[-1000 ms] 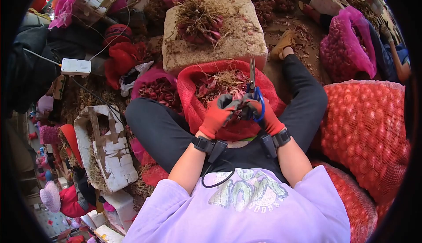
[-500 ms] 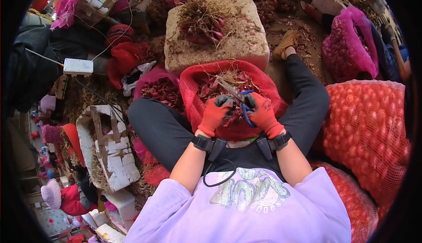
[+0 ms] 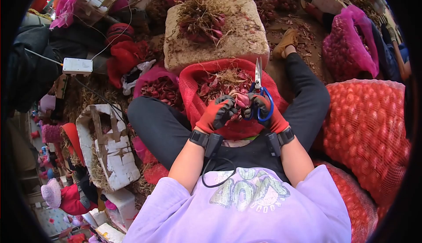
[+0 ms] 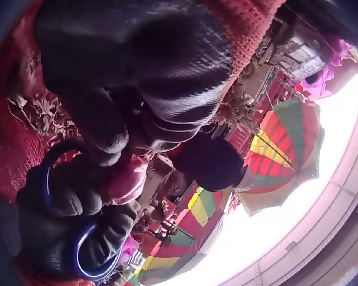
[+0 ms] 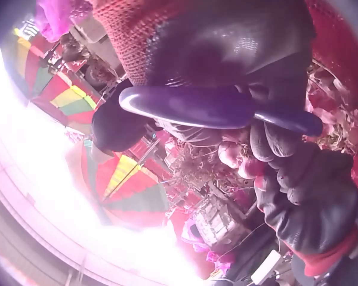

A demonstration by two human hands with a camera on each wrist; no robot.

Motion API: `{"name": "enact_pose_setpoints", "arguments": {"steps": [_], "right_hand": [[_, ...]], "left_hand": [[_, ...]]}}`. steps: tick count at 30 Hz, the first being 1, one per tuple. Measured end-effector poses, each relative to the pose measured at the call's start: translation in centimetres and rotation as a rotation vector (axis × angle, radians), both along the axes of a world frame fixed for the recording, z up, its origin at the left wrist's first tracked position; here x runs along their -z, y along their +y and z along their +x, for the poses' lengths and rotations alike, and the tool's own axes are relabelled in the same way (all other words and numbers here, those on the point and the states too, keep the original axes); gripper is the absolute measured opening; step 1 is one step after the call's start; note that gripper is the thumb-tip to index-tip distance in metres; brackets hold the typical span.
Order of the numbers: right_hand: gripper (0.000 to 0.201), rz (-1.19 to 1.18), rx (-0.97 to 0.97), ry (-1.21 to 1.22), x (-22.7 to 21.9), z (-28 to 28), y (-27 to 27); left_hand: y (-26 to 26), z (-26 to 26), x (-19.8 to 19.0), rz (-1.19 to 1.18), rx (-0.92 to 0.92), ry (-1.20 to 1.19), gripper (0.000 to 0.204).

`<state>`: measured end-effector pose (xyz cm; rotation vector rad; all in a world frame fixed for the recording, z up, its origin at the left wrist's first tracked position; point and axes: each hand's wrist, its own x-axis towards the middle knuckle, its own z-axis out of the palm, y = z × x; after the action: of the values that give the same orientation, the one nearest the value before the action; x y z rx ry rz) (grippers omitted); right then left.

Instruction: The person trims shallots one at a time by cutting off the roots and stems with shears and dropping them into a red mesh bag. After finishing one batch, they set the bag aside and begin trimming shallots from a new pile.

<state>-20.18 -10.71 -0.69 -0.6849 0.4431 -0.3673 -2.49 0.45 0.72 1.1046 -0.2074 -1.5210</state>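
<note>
Both hands wear red gloves with dark grey palms and meet over an open red mesh bag [image 3: 188, 91] of shallots and dry skins. My right hand [image 3: 269, 111] grips blue-handled scissors [image 3: 258, 73], whose blades point away from me. Curled in beside it, my left hand [image 3: 219, 113] pinches pink-red shallots [image 3: 242, 99] at its fingertips. In the left wrist view a shallot [image 4: 128, 180] shows between the two hands, close to the right fingers. The right wrist view shows the blue handle [image 5: 185, 107] across the right hand and the shallots [image 5: 231, 155] by both hands' fingertips.
A foam block [image 3: 246, 27] beyond the bag bears a bunch of shallots [image 3: 202, 29] with dry stalks. Large full mesh sacks [image 3: 365, 133] stand at the right. On the left lie a broken white foam box [image 3: 114, 155] and a pink bag of shallots [image 3: 160, 89].
The scissors first swung leftward toward the left hand, the right hand turning over with them. Now they point away again, and a shallot shows more plainly between the hands.
</note>
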Motion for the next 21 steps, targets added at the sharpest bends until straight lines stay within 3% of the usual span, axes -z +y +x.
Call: {"name": "enact_pose_setpoints", "arguments": {"steps": [1,3,5,7,10,13,16,18,20,21], "right_hand": [[0.034,0.029,0.001,0.011,0.0,0.0,0.0],[0.032,-0.391,0.057,0.105,1.0,0.2,-0.2],[0.030,-0.468,0.086,0.147,1.5,0.0,-0.3],[0.029,-0.205,0.082,0.133,-0.9,0.3,-0.2],[0.029,-0.188,0.054,0.132,-0.5,0.6,-0.4],[0.020,-0.384,-0.146,0.097,-3.2,0.0,-0.7],[0.019,0.038,-0.229,0.014,-1.5,-0.5,-0.5],[0.015,-0.469,-0.170,0.000,1.1,-0.8,-0.5],[0.012,-0.757,-0.138,-0.052,0.4,-0.6,-0.7],[0.012,-0.790,-0.143,-0.098,-2.3,-0.1,-0.8]], "left_hand": [[-0.2,-0.4,-0.2,0.001,-0.029,0.045,0.014],[-0.5,-1.3,-0.9,-0.038,-0.043,-0.204,0.013],[-0.5,-1.4,-0.8,-0.067,-0.034,-0.276,0.012],[-0.1,-0.7,-0.3,-0.086,-0.007,-0.172,0.010],[0.0,0.1,0.3,-0.011,0.043,-0.242,0.009],[0.1,-0.1,2.6,-0.238,0.057,-0.783,0.012],[0.0,-0.1,4.2,-0.152,-0.089,-0.886,0.017],[-0.2,-0.3,3.0,-0.231,-0.135,-0.904,0.017],[-0.7,-0.7,0.5,-0.282,-0.136,-0.926,0.018],[-0.8,-0.9,-1.0,-0.291,-0.115,-0.940,0.019]]}}
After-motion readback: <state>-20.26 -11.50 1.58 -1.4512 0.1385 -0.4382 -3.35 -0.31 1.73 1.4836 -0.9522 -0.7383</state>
